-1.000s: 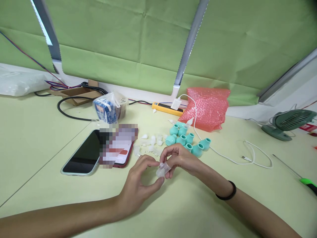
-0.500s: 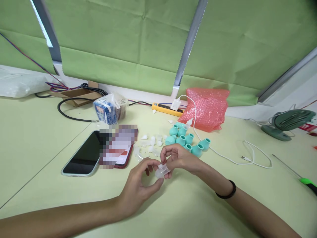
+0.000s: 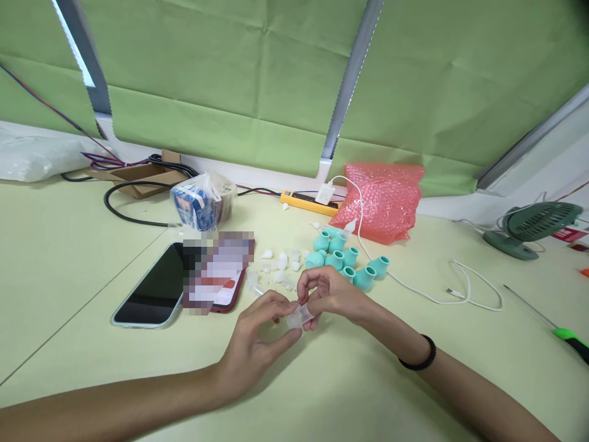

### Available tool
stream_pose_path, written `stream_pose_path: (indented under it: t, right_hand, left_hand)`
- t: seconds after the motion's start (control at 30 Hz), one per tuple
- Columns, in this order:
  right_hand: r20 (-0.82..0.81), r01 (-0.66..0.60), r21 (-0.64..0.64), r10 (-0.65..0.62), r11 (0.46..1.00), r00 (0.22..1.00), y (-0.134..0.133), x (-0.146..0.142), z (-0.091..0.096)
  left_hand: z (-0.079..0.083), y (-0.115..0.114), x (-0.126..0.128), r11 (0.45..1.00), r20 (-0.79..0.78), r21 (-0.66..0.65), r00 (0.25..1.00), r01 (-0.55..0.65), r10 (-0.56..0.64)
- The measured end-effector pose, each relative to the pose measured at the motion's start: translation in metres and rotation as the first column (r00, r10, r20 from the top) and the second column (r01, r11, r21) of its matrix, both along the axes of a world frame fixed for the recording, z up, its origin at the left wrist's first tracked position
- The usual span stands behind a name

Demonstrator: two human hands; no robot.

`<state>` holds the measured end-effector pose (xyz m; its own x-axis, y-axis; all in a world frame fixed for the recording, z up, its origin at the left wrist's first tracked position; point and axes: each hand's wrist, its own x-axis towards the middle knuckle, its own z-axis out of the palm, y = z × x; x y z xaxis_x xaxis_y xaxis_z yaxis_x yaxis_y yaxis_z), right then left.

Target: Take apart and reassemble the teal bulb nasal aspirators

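Between my two hands is a small translucent plastic tube, tilted above the table. My right hand grips its right end with bent fingers and thumb. The thumb and forefinger of my left hand close on its rounded left end. Fingers hide parts of the tube. Just behind my hands lie several loose translucent plastic pieces. Close to my right hand stand several turquoise rubber bulbs with open necks, some lying on their sides.
To the left lie a dark-screened phone and a red-cased phone. Behind are a bagged blue package, a yellow power strip and pink bubble wrap. A white cable, a screwdriver and a green fan are on the right.
The left thumb and forefinger have closed in on the tube's rounded end. The right hand keeps its grip, and the view has shifted slightly.
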<state>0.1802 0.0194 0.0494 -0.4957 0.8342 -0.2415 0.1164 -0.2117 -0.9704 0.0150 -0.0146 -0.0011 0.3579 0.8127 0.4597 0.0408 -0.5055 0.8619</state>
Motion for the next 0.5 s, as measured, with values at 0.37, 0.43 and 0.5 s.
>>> stream_pose_path:
  t: [0.37,0.43,0.5]
  right_hand:
    - [0.19,-0.163,0.309,0.107,0.937,0.976,-0.003,0.004,0.006]
    - [0.29,-0.198,0.442,0.069,0.875,0.954,-0.006,0.004,0.009]
    - [0.361,-0.248,0.576,0.03,0.779,0.932,-0.008,0.004,0.011]
  left_hand:
    - [0.01,-0.007,-0.001,0.94,0.061,-0.321,0.993,0.118,-0.103]
    - [0.009,-0.006,-0.002,0.927,0.079,-0.351,0.991,0.131,-0.11]
    - [0.009,-0.005,-0.003,0.914,0.094,-0.377,0.988,0.15,-0.124]
